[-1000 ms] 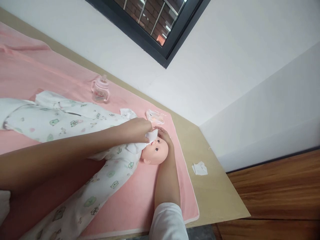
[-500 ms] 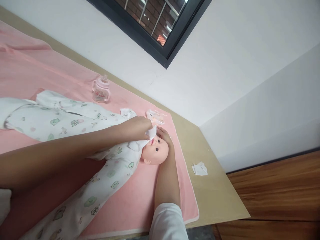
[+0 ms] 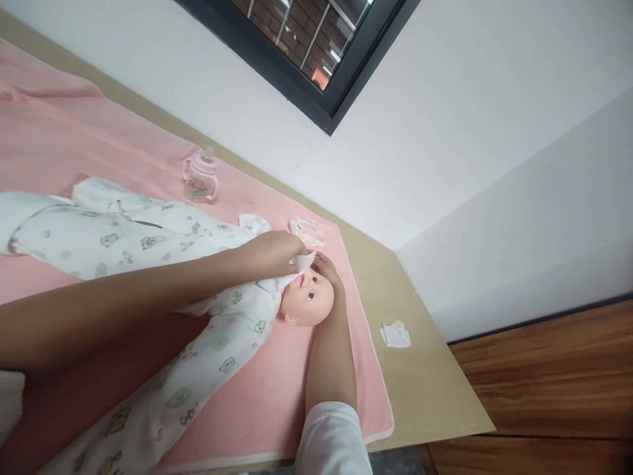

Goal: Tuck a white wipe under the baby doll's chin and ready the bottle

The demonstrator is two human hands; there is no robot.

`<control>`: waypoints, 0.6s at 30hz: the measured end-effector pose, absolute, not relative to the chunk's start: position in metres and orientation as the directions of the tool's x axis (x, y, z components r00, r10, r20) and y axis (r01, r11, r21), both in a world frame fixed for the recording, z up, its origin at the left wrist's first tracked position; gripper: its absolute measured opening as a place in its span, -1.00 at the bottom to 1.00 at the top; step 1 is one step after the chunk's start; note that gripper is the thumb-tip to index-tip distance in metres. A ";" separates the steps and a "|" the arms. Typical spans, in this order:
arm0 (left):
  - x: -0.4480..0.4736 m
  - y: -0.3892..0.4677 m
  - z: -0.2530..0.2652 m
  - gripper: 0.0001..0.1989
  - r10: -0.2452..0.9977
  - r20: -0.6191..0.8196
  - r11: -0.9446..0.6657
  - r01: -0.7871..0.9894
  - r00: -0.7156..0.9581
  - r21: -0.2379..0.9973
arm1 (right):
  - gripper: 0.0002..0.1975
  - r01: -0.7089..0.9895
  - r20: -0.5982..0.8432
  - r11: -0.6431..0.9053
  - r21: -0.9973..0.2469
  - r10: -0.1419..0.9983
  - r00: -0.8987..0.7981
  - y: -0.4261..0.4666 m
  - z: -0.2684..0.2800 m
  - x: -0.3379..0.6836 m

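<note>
A baby doll (image 3: 314,305) lies on its back on a pink mat, dressed in a white romper (image 3: 222,343) with green animal prints. My left hand (image 3: 281,253) reaches over its chest, fingers closed on a small white tissue (image 3: 303,262) beside the mouth and chin. Round the top of the doll's head curves my right arm; my right hand (image 3: 326,268) cups the far side of the head, its fingers bent against the cheek and partly hidden. Just beyond my hands lies a clear plastic packet (image 3: 307,231).
A pink-handled baby bottle (image 3: 200,177) stands upright on the pink mat (image 3: 277,389) near the wall. A crumpled white tissue (image 3: 395,334) lies on the bare tan tabletop (image 3: 420,389) at right. A dark-framed window (image 3: 326,112) is set in the white wall behind.
My left hand has shifted slightly right with the tissue, whose tip now reaches nearer my right fingers. My right hand and the doll have hardly moved.
</note>
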State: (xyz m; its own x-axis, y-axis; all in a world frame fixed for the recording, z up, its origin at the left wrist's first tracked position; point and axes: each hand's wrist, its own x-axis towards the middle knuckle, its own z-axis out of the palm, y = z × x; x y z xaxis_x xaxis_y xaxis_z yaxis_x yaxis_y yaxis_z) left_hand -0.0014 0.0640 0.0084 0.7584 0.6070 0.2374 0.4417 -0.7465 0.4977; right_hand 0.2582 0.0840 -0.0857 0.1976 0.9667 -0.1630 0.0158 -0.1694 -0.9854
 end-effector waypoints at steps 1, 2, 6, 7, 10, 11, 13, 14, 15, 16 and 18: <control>-0.001 0.064 0.008 -0.81 0.606 0.240 -0.747 0.439 0.758 0.499 | -0.81 0.021 -0.161 -0.169 -0.985 0.967 0.200 0.084 -0.086 0.258; -0.001 0.064 0.008 -0.81 0.604 0.242 -0.749 0.438 0.759 0.497 | -0.82 0.027 -0.159 -0.168 -0.985 0.966 0.202 0.085 -0.085 0.258; 0.001 0.064 0.007 -0.82 0.601 0.253 -0.756 0.437 0.758 0.487 | -0.83 0.044 -0.151 -0.163 -0.986 0.967 0.208 0.084 -0.084 0.257; 0.001 0.064 0.006 -0.83 0.605 0.259 -0.755 0.439 0.753 0.487 | -0.83 0.045 -0.149 -0.161 -0.986 0.967 0.208 0.084 -0.084 0.257; 0.003 0.064 0.004 -0.82 0.611 0.269 -0.756 0.447 0.745 0.479 | -0.82 0.046 -0.146 -0.159 -0.986 0.968 0.206 0.084 -0.084 0.257; 0.004 0.064 0.004 -0.81 0.611 0.267 -0.756 0.450 0.745 0.475 | -0.82 0.046 -0.147 -0.159 -0.986 0.967 0.206 0.084 -0.083 0.257; 0.005 0.064 0.002 -0.81 0.611 0.263 -0.757 0.455 0.747 0.468 | -0.82 0.048 -0.148 -0.161 -0.986 0.967 0.207 0.083 -0.083 0.256; 0.005 0.064 0.001 -0.81 0.613 0.263 -0.757 0.457 0.745 0.468 | -0.82 0.049 -0.148 -0.161 -0.986 0.967 0.208 0.083 -0.083 0.256; 0.005 0.064 0.001 -0.80 0.616 0.264 -0.755 0.460 0.742 0.468 | -0.82 0.050 -0.148 -0.162 -0.986 0.967 0.209 0.083 -0.082 0.256; 0.005 0.064 0.001 -0.80 0.621 0.265 -0.752 0.464 0.738 0.469 | -0.82 0.051 -0.148 -0.162 -0.985 0.966 0.210 0.083 -0.082 0.256; 0.004 0.063 0.004 -0.80 0.637 0.264 -0.738 0.475 0.724 0.479 | -0.83 0.053 -0.147 -0.162 -0.985 0.966 0.213 0.082 -0.082 0.255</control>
State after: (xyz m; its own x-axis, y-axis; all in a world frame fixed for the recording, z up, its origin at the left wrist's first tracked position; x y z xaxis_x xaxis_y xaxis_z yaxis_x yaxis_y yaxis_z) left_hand 0.0042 0.0635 0.0038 0.7239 0.6373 0.2642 0.4747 -0.7381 0.4795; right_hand 0.2551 0.0821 -0.0818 0.2126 0.9660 -0.1474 0.0533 -0.1621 -0.9853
